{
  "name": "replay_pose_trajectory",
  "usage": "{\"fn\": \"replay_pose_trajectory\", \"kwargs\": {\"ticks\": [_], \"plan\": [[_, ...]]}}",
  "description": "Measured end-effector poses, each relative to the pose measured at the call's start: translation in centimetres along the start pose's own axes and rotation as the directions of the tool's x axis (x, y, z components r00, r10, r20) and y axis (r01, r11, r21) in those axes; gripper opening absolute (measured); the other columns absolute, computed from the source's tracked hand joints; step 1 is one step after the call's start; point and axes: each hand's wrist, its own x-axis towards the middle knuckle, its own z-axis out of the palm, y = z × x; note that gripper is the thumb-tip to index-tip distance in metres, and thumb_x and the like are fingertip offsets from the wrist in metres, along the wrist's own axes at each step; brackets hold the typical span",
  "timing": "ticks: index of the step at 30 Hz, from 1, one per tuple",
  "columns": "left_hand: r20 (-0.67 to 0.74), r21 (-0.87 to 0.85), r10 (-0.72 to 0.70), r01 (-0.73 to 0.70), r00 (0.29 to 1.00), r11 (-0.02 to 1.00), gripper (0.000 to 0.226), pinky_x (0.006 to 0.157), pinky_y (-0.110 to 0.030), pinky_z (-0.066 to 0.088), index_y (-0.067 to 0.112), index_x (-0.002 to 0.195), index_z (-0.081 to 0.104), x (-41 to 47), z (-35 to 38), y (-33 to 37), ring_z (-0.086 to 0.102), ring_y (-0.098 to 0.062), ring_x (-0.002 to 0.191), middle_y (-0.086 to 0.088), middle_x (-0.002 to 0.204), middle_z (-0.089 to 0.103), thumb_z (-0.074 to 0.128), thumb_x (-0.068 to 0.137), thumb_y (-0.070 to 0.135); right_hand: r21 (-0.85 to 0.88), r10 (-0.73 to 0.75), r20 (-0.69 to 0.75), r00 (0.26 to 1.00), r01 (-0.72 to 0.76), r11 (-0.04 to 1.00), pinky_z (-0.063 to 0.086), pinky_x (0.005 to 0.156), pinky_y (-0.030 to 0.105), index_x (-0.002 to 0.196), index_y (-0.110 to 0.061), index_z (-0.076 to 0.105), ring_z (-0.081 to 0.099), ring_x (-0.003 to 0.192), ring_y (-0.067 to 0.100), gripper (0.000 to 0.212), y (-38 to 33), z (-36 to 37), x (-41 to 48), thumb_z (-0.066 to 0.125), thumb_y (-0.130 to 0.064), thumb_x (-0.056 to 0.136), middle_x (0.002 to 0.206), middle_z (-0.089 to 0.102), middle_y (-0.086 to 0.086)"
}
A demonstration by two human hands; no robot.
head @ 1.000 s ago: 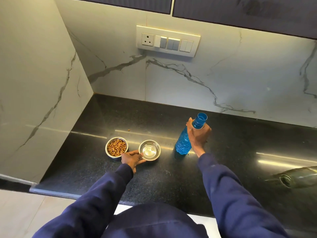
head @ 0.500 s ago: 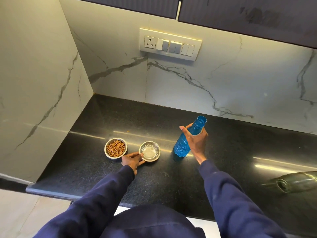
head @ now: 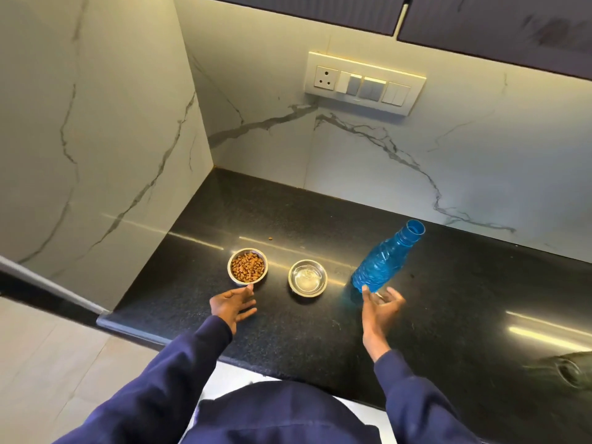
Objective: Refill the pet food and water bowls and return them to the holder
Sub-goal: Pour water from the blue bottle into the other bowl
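Observation:
Two small steel bowls stand side by side on the black counter [head: 288, 341]. The food bowl [head: 247, 266] on the left is full of brown kibble. The water bowl [head: 308, 277] to its right holds clear water. A blue plastic bottle [head: 382, 262] without a cap stands right of the bowls. My left hand [head: 232, 305] hovers just in front of the food bowl, fingers spread, a fingertip near its rim. My right hand [head: 379, 307] is open just in front of the bottle's base, holding nothing. No holder is in view.
A single kibble piece [head: 270, 239] lies behind the bowls. Marble walls close the counter at the left and back, with a switch panel [head: 363, 83] above. A dark reflective object [head: 570, 370] lies at the far right. The counter's front edge runs under my forearms.
My right hand has let go of the bottle, which now stands alone. My left hand has come off the water bowl and moved left toward the food bowl. The camera shifted.

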Motion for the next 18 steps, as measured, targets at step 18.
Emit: {"fn": "replay_pose_trajectory", "kwargs": {"ticks": [18], "plan": [[-0.14, -0.061, 0.041, -0.05, 0.989, 0.997, 0.034, 0.065, -0.031, 0.064, -0.015, 0.123, 0.061, 3.7, -1.5, 4.3, 0.065, -0.036, 0.097, -0.032, 0.117, 0.066, 0.068, 0.09, -0.008, -0.365, 0.179, 0.408, 0.895, -0.019, 0.931, 0.063, 0.079, 0.05, 0.124, 0.002, 0.061, 0.074, 0.072, 0.038, 0.027, 1.1, 7.2, -3.5, 0.061, -0.01, 0.1, 0.089, 0.075, 0.024]]}}
